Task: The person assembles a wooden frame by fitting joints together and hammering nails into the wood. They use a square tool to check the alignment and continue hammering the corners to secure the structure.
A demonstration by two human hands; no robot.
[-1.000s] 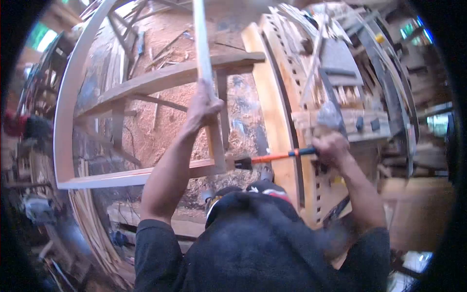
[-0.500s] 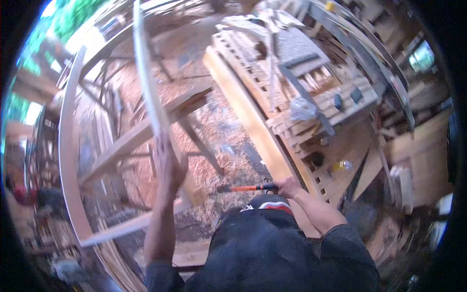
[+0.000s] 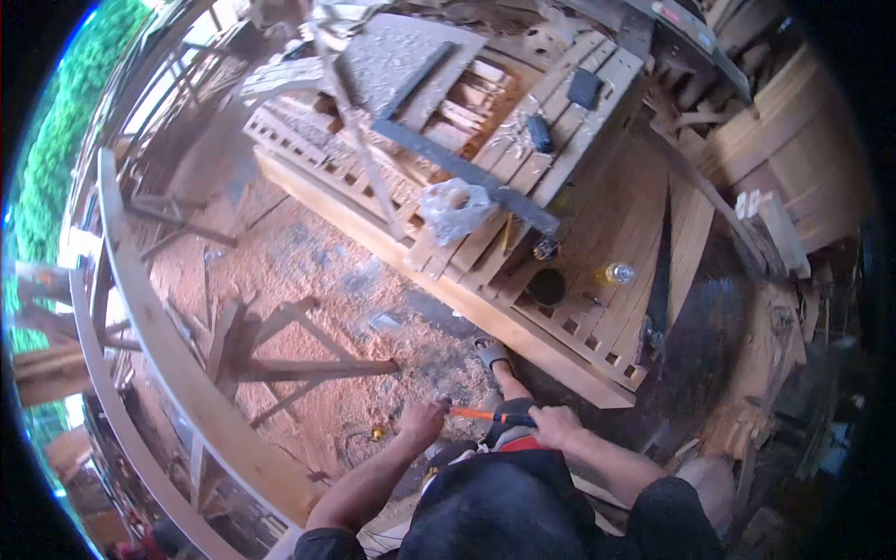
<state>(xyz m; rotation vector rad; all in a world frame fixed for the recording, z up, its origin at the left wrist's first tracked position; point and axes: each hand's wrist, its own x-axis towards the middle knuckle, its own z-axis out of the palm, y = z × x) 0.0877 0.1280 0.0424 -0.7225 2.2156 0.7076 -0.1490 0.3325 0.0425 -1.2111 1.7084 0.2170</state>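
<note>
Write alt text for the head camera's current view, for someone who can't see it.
A person's left hand and right hand hold an orange-and-black tool above a shaving-strewn floor, beside a slatted wooden workbench.

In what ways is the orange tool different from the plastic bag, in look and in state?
The tool is long, straight and stiff-looking, while the plastic bag is crumpled and has no regular shape. The tool is orange with a dark grip; the bag is whitish and see-through. The tool is held between the left hand and the right hand, while the bag lies on the slatted wooden bench.
</note>
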